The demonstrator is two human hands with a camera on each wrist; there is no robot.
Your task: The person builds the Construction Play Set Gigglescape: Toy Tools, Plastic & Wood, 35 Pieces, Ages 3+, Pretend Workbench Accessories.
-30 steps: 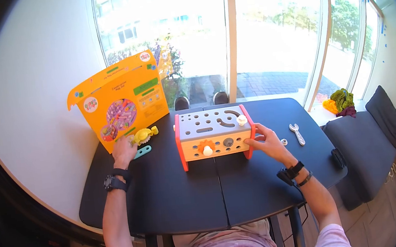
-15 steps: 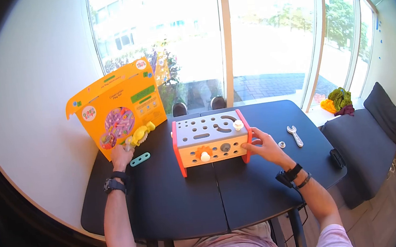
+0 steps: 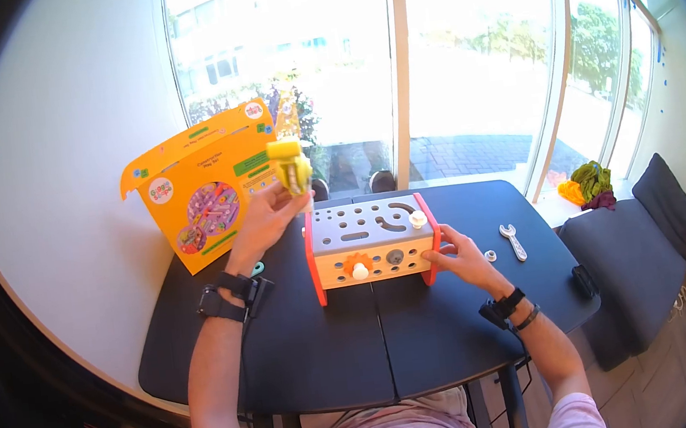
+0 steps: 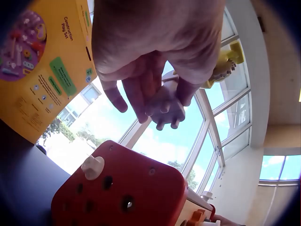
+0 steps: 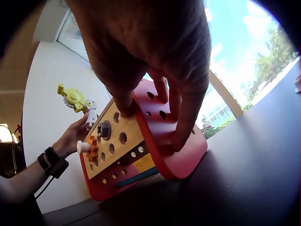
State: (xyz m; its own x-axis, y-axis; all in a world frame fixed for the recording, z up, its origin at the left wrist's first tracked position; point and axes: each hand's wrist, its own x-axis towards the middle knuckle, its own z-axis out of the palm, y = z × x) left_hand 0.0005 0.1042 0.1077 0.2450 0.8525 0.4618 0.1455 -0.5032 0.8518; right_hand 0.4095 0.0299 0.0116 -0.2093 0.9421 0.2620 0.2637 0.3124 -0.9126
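Observation:
My left hand (image 3: 261, 216) is raised above the table, left of the toy workbench (image 3: 352, 223). It holds a yellow toy (image 3: 291, 167) with a round toothed part, seen side-on in the right wrist view. Fingers and thumb pinch its pale pegged end (image 4: 165, 109). The workbench has a grey perforated top, a wooden front and red end panels. My right hand (image 3: 466, 259) grips the right red end panel (image 5: 188, 155), thumb on the wooden front and fingers on the panel's outer face. An orange gear (image 5: 92, 148) with a white peg and a grey screw (image 5: 104, 130) sit on the front.
An orange play-set box (image 3: 198, 187) stands at the table's left, with a teal strip (image 3: 258, 268) partly hidden behind my left wrist. A toy wrench (image 3: 513, 242) and small white nut (image 3: 491, 256) lie right of the workbench. Large windows rise beyond the table.
My left hand has lifted the yellow toy from near the box's foot, up and to the right toward the workbench. The right hand stays on the end panel.

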